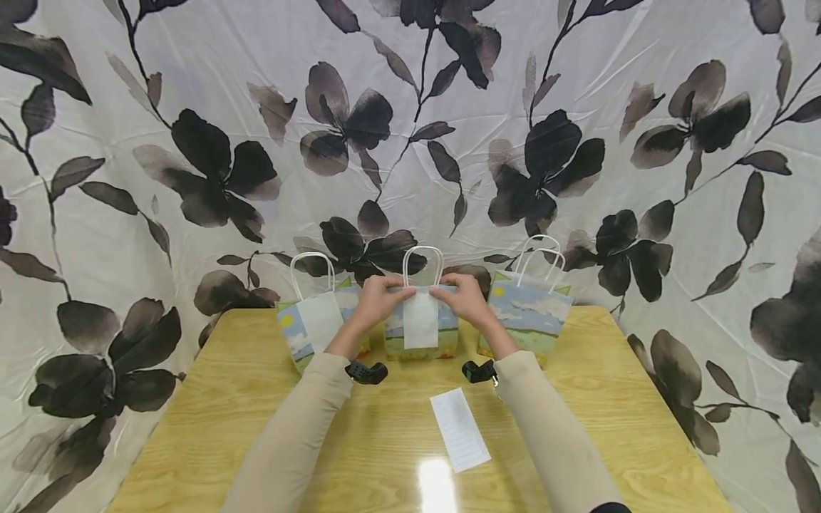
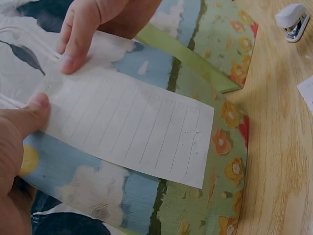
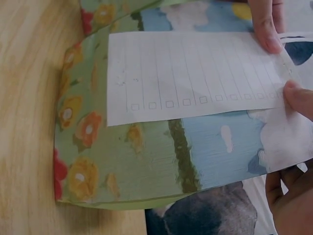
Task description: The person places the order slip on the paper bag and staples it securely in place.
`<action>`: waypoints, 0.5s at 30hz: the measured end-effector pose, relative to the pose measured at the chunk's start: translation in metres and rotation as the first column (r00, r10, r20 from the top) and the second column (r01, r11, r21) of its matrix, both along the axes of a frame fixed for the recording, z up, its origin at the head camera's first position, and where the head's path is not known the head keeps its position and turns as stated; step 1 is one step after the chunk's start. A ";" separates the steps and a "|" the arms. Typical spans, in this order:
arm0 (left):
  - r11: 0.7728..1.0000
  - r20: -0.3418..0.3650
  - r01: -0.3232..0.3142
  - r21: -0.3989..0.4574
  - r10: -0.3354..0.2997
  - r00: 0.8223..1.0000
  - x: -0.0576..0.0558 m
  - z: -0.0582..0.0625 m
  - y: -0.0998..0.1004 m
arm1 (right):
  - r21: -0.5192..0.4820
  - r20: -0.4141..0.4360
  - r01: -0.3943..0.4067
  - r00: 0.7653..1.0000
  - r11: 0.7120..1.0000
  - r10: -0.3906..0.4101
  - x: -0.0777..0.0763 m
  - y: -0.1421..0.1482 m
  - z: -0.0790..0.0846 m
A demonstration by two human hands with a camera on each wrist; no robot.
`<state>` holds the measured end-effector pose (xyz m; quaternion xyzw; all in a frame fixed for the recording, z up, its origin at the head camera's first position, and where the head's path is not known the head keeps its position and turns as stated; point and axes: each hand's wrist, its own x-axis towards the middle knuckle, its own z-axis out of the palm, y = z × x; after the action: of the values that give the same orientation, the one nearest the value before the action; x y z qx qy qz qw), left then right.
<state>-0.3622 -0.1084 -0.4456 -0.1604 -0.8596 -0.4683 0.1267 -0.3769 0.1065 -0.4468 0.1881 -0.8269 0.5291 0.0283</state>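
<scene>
A checklist slip [image 1: 420, 324] with ruled lines and small boxes lies against the front of the middle paper gift bag [image 1: 447, 335], its upper end at the bag's rim by the white handles. My left hand [image 1: 378, 302] pinches one upper corner of the slip to the bag, thumb in front and fingers behind the rim. At the other upper corner my right hand [image 1: 465, 298] does the same. The right wrist view shows the slip's boxes [image 3: 186, 102] along one side and the right thumb [image 3: 299, 99] on its edge.
Another painted gift bag [image 1: 291, 333] with a white slip [image 1: 322, 320] stands to the left, and a third bag [image 1: 526, 313] to the right. A loose ruled slip [image 1: 460, 429] lies on the wooden table [image 1: 256, 399]. In the left wrist view there is a small white stapler [image 2: 292, 22].
</scene>
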 end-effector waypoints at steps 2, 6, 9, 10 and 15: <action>1.000 -0.001 0.001 -0.001 -0.001 1.000 0.001 -0.001 0.000 | 0.007 0.004 0.005 1.000 1.000 -0.005 0.002 0.000 0.000; 1.000 -0.023 -0.010 -0.006 0.010 1.000 0.002 -0.001 -0.001 | 0.027 -0.055 0.021 0.998 0.999 -0.019 0.007 0.000 0.002; 1.000 -0.020 -0.030 -0.006 0.030 0.999 0.001 -0.002 -0.001 | 0.063 -0.188 0.052 0.981 0.997 -0.039 0.012 0.003 0.005; 0.999 -0.012 -0.034 -0.005 0.034 0.999 0.001 -0.002 -0.001 | 0.075 -0.240 0.073 0.969 0.994 -0.053 0.014 0.004 0.006; 0.999 0.009 -0.035 -0.010 0.035 0.999 -0.001 -0.002 0.001 | 0.115 -0.398 0.115 0.916 0.987 -0.060 0.037 0.020 0.017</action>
<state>-0.3634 -0.1070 -0.4472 -0.1437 -0.8652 -0.4625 0.1299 -0.3397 0.1266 -0.4299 0.2548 -0.8461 0.4213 0.2043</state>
